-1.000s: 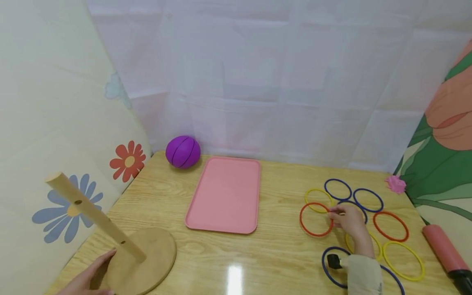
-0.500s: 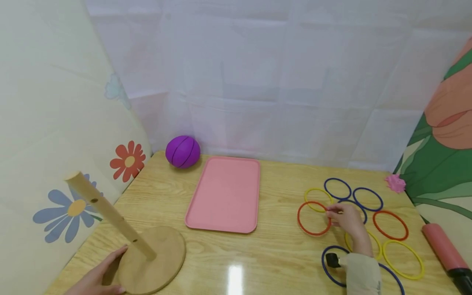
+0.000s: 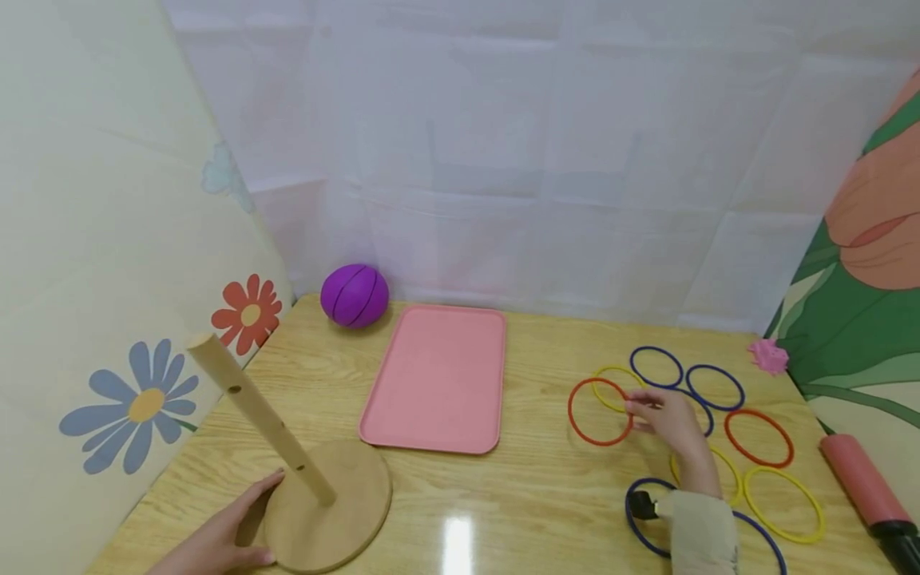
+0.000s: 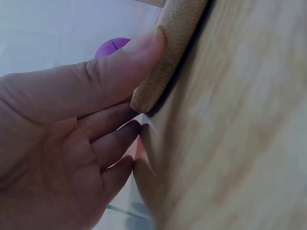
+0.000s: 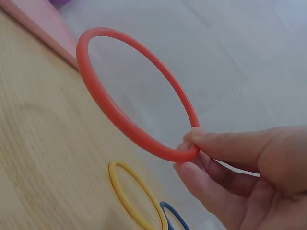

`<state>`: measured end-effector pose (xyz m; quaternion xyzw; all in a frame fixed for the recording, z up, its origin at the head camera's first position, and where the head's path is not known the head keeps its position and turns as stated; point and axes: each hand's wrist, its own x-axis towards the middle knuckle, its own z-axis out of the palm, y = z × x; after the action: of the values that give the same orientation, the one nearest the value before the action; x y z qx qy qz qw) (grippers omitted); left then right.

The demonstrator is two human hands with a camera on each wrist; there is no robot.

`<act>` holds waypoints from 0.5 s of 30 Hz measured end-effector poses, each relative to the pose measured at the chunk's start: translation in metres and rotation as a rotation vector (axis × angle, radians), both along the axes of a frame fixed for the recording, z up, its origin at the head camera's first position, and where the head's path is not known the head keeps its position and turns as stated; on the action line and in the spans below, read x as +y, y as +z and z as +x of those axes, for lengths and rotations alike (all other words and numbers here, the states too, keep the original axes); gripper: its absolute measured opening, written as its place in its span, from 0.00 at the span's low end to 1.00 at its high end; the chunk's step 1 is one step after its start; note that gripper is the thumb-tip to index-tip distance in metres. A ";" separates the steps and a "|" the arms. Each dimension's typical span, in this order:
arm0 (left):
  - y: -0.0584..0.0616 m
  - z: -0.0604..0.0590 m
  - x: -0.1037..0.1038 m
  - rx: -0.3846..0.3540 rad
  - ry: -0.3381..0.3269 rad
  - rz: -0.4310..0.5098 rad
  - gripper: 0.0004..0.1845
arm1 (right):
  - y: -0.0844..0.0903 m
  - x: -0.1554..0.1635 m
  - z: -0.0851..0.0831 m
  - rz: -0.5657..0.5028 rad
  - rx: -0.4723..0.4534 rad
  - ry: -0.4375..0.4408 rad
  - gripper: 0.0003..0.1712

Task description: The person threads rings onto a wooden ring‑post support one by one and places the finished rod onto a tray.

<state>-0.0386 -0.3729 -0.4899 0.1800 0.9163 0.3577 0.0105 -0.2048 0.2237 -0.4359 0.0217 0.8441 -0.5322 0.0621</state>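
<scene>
My right hand pinches a red toss ring at its edge between thumb and fingertips. In the right wrist view the ring is held tilted above the table. My left hand lies along the rim of a wooden stand's round base, a pole with dark holes rising from it. Thumb and fingers are spread fairly straight against that rim, and the left wrist view shows the thumb tip resting on it. Around the right hand lie several yellow, blue and red rings, including another red ring.
A pink tray lies between the stand and the rings. Behind its left corner sits a purple ball. At the right edge are a red pump and a small pink object. A white sheet hangs behind the table.
The wooden stand has slid to the right, with my left hand moving along against its base. My right hand has moved the red ring slightly left and up.
</scene>
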 end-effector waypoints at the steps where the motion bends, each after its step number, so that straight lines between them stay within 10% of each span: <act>1: 0.001 0.000 0.002 -0.019 0.003 0.001 0.49 | 0.001 -0.001 0.000 -0.009 -0.001 -0.003 0.19; 7: 0.007 -0.002 0.012 -0.139 0.047 -0.011 0.50 | 0.008 -0.006 0.001 -0.035 -0.011 -0.024 0.20; 15: 0.012 -0.004 0.026 -0.084 0.047 -0.036 0.50 | 0.014 -0.010 0.004 -0.097 -0.030 -0.028 0.20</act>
<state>-0.0430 -0.3472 -0.4781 0.1432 0.9252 0.3486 0.0437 -0.2008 0.2134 -0.4214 0.0382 0.8160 -0.5728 0.0683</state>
